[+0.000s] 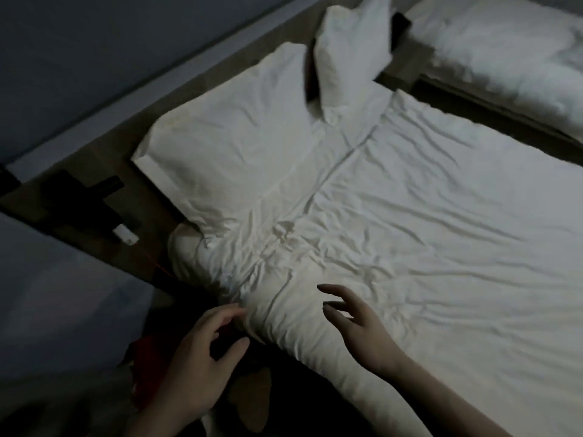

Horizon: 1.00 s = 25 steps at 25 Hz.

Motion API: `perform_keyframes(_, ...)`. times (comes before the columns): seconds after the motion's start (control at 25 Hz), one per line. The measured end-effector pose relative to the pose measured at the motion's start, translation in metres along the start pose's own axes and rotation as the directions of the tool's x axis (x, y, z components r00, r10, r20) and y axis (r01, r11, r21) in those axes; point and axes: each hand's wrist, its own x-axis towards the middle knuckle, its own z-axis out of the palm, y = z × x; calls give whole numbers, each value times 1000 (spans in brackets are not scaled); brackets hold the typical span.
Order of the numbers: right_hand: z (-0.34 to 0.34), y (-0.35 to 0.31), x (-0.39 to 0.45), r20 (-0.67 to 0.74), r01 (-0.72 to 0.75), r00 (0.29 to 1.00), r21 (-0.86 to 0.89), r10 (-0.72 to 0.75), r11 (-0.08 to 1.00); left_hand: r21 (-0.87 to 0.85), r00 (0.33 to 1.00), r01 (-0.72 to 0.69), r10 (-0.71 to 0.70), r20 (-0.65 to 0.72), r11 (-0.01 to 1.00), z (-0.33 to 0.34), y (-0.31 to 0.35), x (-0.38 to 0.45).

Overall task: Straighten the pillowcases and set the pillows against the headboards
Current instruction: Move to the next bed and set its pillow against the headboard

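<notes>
- No brand, label or writing is readable for you; the room is dim and the picture is soft.
- Your left hand (202,357) is at the near corner of the wrinkled white duvet (426,216), with the fingers spread and curved; the fingertips are at the cloth, but it holds nothing.
- Your right hand (356,329) is above the duvet near the same edge, the fingers open wide and also holding nothing.
- The large white pillow in a creased pillowcase (239,127) lies flat at the head of the bed, its long side along the brown wooden headboard (220,61).
- The second white pillow (350,48) stands tilted just beside the first one, leaning on the headboard.
- A dark gap (492,108) separates this bed from another white bed (511,52) at the upper right.
- On the left, a small white object (125,234) lies on a dark surface beside the bed.
</notes>
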Motion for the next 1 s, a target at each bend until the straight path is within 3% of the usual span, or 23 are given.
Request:
perform_keyframes(0.2,-39,40,-151,-143,-80,985,97,93,992,-10,977,-185,185,109,983,60,40,-62)
perform_keyframes(0.44,-77,91,-268,-291,-113,938,255,188,960,49,903,-285,251,348,957,134,79,-111)
perform_keyframes(0.64,-117,141,-351,-420,-69,878,364,230,929,42,842,-367,312,440,929,204,130,-135)
perform_keyframes(1.0,-277,297,-506,-513,-35,813,430,277,902,-23,810,-367,332,484,930,467,186,-246)
